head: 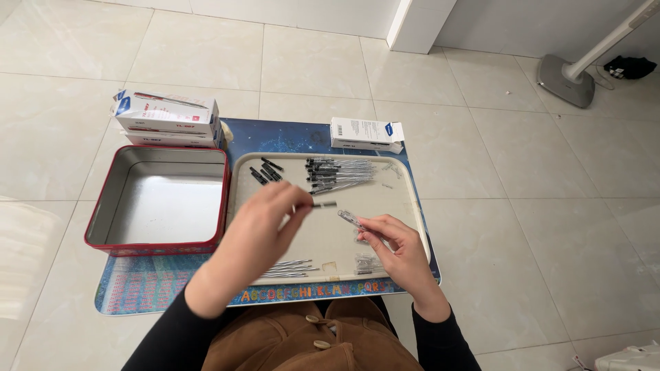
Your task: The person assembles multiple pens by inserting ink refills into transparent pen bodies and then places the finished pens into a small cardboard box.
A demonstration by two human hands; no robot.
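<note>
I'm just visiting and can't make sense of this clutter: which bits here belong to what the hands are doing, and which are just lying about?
In use:
left hand holding a small dark pen part
right hand holding a clear pen barrel
beige tray with the row of pens, black caps and thin refills

Lying about:
red tin
stacked white boxes
small white box
grey stand base

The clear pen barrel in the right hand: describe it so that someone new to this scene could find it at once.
Start at the beige tray on the blue mat, right of the red-rimmed tin. Above the tray's near right part, the right hand pinches a clear pen barrel. Unlike the pens in the pile at the tray's far edge, it is raised and alone.
</note>
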